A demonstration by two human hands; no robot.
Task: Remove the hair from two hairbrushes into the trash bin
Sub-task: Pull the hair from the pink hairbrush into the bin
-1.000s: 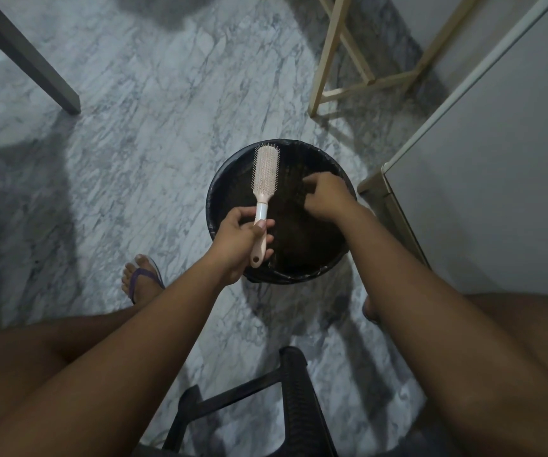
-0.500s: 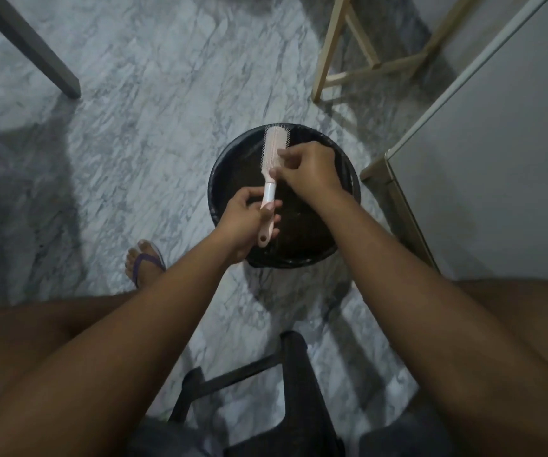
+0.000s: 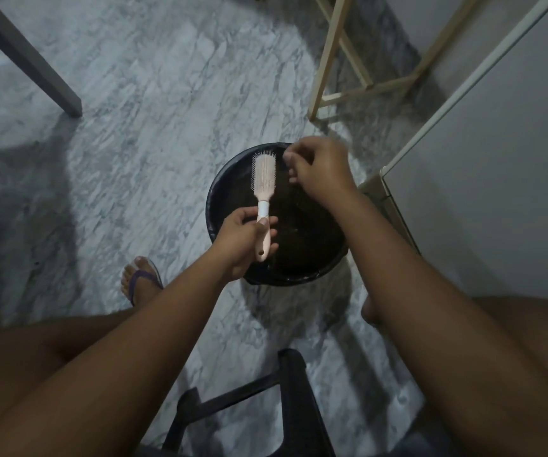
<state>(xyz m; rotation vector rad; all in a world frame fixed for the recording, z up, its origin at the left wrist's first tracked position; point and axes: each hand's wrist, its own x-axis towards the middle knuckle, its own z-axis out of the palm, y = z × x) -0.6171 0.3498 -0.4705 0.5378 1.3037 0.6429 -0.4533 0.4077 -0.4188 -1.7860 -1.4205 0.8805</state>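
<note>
One hairbrush point(image 3: 263, 179) in left hand point(image 3: 241, 240).

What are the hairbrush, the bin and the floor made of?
Hairbrush: probably plastic, smooth matte pale pink with a white collar and thin bristles. Trash bin: apparently a black plastic liner, faintly glossy and wrinkled at the rim. Floor: looks like polished marble or marble-look tile, grey-white veining.

hairbrush point(image 3: 263, 179): 1 | trash bin point(image 3: 215, 206): 1 | hands: 2, left hand point(image 3: 241, 240), right hand point(image 3: 320, 171) | sandalled foot point(image 3: 141, 282): 1 | black stool point(image 3: 294, 404): 1 | wooden frame point(image 3: 328, 54): 1 | grey furniture leg point(image 3: 25, 56): 1 | white cabinet point(image 3: 496, 166): 1
</note>
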